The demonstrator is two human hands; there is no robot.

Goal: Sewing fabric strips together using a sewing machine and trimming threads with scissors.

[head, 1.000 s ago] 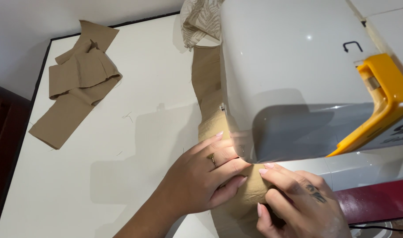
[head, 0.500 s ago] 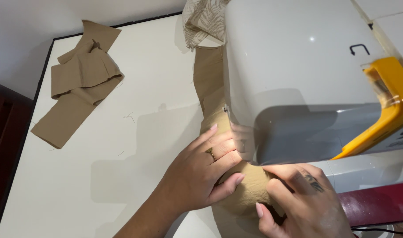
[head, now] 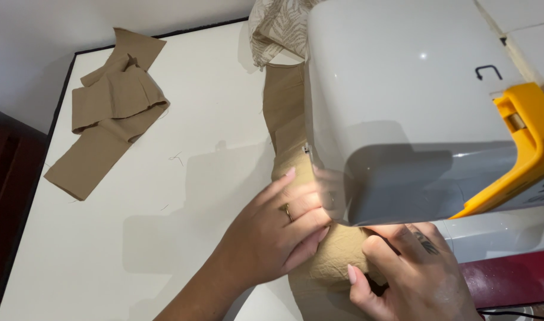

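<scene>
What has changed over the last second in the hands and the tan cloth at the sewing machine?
Both hands, left hand and right hand, have slid the tan cloth slightly further under the sewing machine. Both stay pressed on it. The cloth pile on the table is unmoved.

Home sewing corner: sewing machine (head: 414,107) on white table (head: 165,196), cut tan fabric pieces (head: 108,113).

A white table (head: 165,196) with a thin dark edge fills the view. Beyond it, far left, stands a pale wall (head: 34,35) (evenly lit); at left, possibly dark reddish furniture (head: 4,178).
</scene>
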